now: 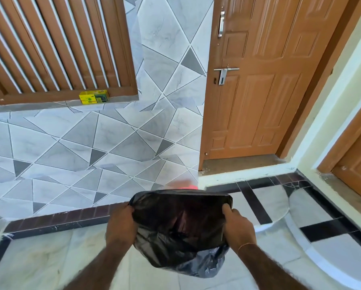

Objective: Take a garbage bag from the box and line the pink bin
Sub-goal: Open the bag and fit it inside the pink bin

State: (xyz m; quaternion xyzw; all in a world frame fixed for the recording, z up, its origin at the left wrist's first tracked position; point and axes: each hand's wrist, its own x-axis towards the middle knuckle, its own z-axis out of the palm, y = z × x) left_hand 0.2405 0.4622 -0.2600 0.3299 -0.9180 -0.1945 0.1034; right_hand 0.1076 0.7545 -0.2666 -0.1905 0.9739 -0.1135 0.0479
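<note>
A black garbage bag (179, 229) is spread wide at its mouth between my two hands at the bottom middle of the view. My left hand (121, 225) grips its left edge and my right hand (237, 227) grips its right edge. The bag's crumpled bottom hangs down below my wrists. Just behind the bag's top edge a small strip of the pink bin (189, 186) shows; the rest of it is hidden by the bag. The yellow box (94, 96) lies far off on the ledge under the slatted wooden window.
A grey tiled wall with a triangle pattern (91, 147) rises ahead. A brown wooden door (259, 84) stands open at the right on a raised step (244, 174). Another brown door frame (355, 164) is at the far right. The floor has dark border strips.
</note>
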